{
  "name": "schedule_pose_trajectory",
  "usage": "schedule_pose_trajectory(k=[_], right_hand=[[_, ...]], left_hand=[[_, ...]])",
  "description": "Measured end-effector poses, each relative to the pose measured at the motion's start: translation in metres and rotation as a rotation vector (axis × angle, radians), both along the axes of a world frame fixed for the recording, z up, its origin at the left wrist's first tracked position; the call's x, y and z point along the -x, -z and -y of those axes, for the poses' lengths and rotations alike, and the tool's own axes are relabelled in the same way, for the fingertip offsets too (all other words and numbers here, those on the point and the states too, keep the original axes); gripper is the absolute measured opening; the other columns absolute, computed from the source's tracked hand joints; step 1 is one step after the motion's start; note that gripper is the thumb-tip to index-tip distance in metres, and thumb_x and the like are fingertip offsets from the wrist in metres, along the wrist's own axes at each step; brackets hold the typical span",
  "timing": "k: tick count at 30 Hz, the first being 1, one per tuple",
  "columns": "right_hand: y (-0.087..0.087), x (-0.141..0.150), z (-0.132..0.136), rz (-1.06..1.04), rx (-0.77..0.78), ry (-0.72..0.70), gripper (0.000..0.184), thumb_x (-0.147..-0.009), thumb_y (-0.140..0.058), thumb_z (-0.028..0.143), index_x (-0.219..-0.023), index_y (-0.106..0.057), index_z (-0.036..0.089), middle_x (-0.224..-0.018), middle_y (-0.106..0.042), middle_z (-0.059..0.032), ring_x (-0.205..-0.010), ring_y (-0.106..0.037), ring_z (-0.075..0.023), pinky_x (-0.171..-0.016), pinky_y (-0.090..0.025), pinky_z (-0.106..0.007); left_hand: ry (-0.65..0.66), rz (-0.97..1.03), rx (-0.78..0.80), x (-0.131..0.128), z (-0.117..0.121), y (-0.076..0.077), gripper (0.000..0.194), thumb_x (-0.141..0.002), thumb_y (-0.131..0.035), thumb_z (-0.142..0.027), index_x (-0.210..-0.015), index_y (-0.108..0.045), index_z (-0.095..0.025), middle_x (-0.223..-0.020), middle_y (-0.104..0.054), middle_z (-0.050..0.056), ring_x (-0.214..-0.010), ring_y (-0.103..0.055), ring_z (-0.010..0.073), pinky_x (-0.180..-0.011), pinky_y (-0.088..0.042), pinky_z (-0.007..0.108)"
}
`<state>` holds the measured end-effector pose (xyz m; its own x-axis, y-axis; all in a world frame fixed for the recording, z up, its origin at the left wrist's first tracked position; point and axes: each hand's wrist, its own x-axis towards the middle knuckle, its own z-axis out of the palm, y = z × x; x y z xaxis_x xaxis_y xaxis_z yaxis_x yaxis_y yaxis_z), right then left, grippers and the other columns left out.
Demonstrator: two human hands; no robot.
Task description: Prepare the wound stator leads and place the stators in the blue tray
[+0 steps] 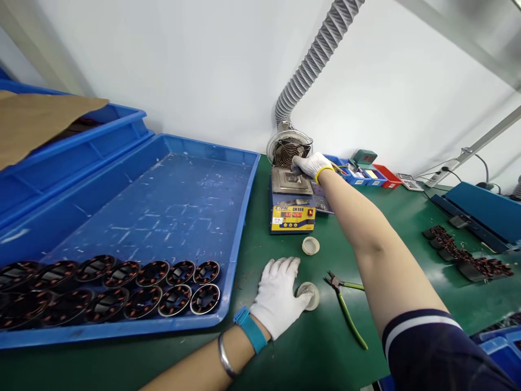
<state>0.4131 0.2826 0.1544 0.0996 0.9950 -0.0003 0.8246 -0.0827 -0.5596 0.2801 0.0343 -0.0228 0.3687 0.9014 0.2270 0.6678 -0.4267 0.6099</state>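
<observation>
My left hand [280,298], in a white glove, lies flat on the green table with its fingers stretched out. Its thumb reaches the edge of a small pale round cup [311,297]. A second such cup [310,246] stands farther back. In a white glove with a yellow cuff, my right hand [310,164] is over the metal top of a solder pot [292,214] with a yellow display panel. Its fingers are closed; what they hold is too small and hidden to make out. Green-handled side cutters [345,309] lie with jaws apart below my right forearm.
On the left, a large blue tray [240,239] holds several black ring-shaped parts with copper windings [205,298]. A grey exhaust hose [309,70] with a round fan guard hangs behind the pot. Small blue and red bins [386,176] line the wall; dark parts [468,255] lie at right.
</observation>
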Motion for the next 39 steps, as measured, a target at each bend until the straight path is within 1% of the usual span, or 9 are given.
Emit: schedule_pose_trajectory(k=[7, 11, 14, 18, 23, 28, 31, 35, 39], right_hand=[[-0.015, -0.022, 0.058, -0.295, -0.087, -0.016, 0.039, -0.085, -0.053, 0.052, -0.083, -0.064, 0.014, -0.059, -0.06, -0.0031, -0.046, -0.054, -0.0108, -0.044, -0.045, -0.021], [0.008, -0.034, 0.124, -0.561, 0.0, -0.074, 0.036, -0.081, -0.059, 0.046, -0.101, -0.064, 0.016, -0.065, -0.064, -0.0015, -0.053, -0.06, -0.0116, -0.052, -0.052, -0.022], [0.033, -0.035, 0.176, -0.75, 0.09, -0.138, 0.051, -0.075, -0.068, 0.042, -0.12, -0.06, 0.019, -0.093, -0.071, -0.0049, -0.067, -0.066, -0.0142, -0.063, -0.056, -0.027], [0.064, -0.03, 0.229, -0.915, 0.172, -0.272, 0.066, -0.069, -0.075, 0.036, -0.13, -0.055, 0.021, -0.116, -0.066, -0.0066, -0.084, -0.067, -0.017, -0.071, -0.057, -0.03], [0.089, -0.021, 0.252, -0.933, 0.209, -0.365, 0.059, -0.076, -0.071, 0.036, -0.132, -0.055, 0.022, -0.109, -0.067, -0.0088, -0.085, -0.066, -0.0187, -0.075, -0.056, -0.033], [0.087, -0.007, 0.251, -0.875, 0.264, -0.432, 0.055, -0.077, -0.067, 0.037, -0.129, -0.056, 0.02, -0.108, -0.069, -0.0099, -0.094, -0.068, -0.0235, -0.081, -0.058, -0.038], [0.077, -0.008, 0.257, -0.734, 0.204, -0.427, 0.052, -0.076, -0.066, 0.031, -0.126, -0.057, 0.02, -0.115, -0.067, -0.0094, -0.105, -0.066, -0.0239, -0.089, -0.056, -0.039], [0.07, -0.038, 0.279, -0.629, 0.159, -0.32, 0.05, -0.075, -0.067, 0.028, -0.124, -0.058, 0.019, -0.114, -0.068, -0.0097, -0.107, -0.066, -0.0237, -0.089, -0.056, -0.038], [0.078, -0.093, 0.299, -0.526, 0.122, -0.142, 0.046, -0.076, -0.065, 0.031, -0.12, -0.061, 0.017, -0.109, -0.071, -0.0097, -0.098, -0.07, -0.0215, -0.084, -0.058, -0.036]], left_hand=[[0.033, 0.223, -0.075, 0.003, 0.01, -0.011, 0.056, -0.077, -0.064, -0.031, -0.13, -0.049, -0.021, -0.124, -0.062, 0.012, -0.111, -0.06, 0.0294, -0.096, -0.051, 0.049], [-0.004, 0.444, -0.252, 0.008, 0.017, -0.031, 0.05, -0.082, -0.063, -0.026, -0.128, -0.045, -0.022, -0.127, -0.059, 0.012, -0.117, -0.059, 0.0255, -0.098, -0.052, 0.044], [-0.124, 0.522, -0.398, 0.011, 0.021, -0.052, 0.053, -0.082, -0.066, -0.026, -0.128, -0.041, -0.021, -0.137, -0.05, 0.015, -0.127, -0.051, 0.0267, -0.104, -0.048, 0.047], [-0.24, 0.378, -0.36, 0.019, 0.024, -0.08, 0.05, -0.08, -0.068, -0.034, -0.125, -0.048, -0.023, -0.15, -0.035, 0.015, -0.135, -0.044, 0.0292, -0.105, -0.048, 0.047], [-0.062, 0.048, -0.301, 0.032, 0.021, -0.105, 0.032, -0.077, -0.069, -0.031, -0.107, -0.066, -0.022, -0.151, -0.039, 0.011, -0.142, -0.03, 0.0349, -0.115, -0.034, 0.055], [0.04, -0.144, -0.203, 0.047, 0.009, -0.119, 0.024, -0.074, -0.071, -0.032, -0.092, -0.07, -0.017, -0.147, -0.046, 0.013, -0.141, -0.032, 0.0355, -0.115, -0.035, 0.051], [0.011, -0.246, -0.212, 0.07, -0.009, -0.127, 0.02, -0.074, -0.07, -0.032, -0.09, -0.072, -0.02, -0.146, -0.049, 0.009, -0.141, -0.032, 0.0348, -0.115, -0.033, 0.051], [-0.197, -0.375, -0.178, 0.127, -0.052, -0.118, 0.025, -0.078, -0.064, -0.04, -0.089, -0.074, -0.021, -0.141, -0.053, 0.008, -0.138, -0.037, 0.037, -0.112, -0.034, 0.052], [-0.199, -0.452, -0.094, 0.172, -0.089, -0.074, 0.048, -0.082, -0.053, -0.056, -0.09, -0.074, -0.014, -0.125, -0.062, 0.005, -0.131, -0.042, 0.0414, -0.106, -0.036, 0.059]])
